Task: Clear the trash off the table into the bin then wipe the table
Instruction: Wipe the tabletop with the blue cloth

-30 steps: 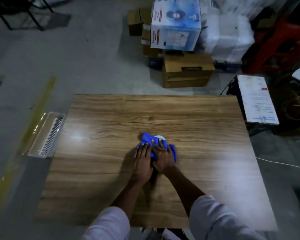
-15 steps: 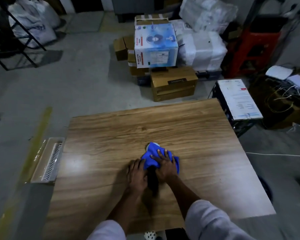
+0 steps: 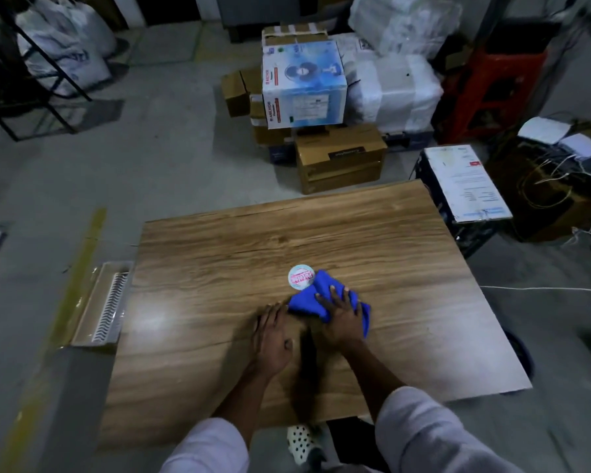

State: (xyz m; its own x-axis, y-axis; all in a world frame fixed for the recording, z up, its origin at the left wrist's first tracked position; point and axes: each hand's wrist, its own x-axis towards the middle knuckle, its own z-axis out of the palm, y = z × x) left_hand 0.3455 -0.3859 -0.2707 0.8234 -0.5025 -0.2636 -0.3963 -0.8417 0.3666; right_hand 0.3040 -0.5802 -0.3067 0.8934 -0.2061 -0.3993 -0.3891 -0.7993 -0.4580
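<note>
- The blue cloth (image 3: pixel 306 300) is found just 5 o'clock of the middle of the wooden table (image 3: pixel 202 268), bunched rather than spread out.
- The right hand (image 3: pixel 338 324) is laid flat on the cloth, with fingers splayed wide and pressing down; nothing is gripped.
- The left hand (image 3: pixel 273 339) is rested flat on the bare wood at 8 o'clock of the cloth, with its fingertips at the cloth's edge and nothing held.
- A round white disc with pink print (image 3: pixel 301 276) is seen touching the cloth at its 11 o'clock; whether it is loose or stuck down cannot be told.
- If the disc is loose trash, it could be swept by a stroke toward 12 o'clock and dropped on the floor instead of the bin; no bin is made out in view.
- If it is stuck, the cloth could be snagged on it and a patch left unwiped.
- Because the cloth is bunched, streaks could be left near the table's edges.
- A clear tray (image 3: pixel 96 308) beside the table at 9 o'clock could be knocked by a wide stroke.
</note>
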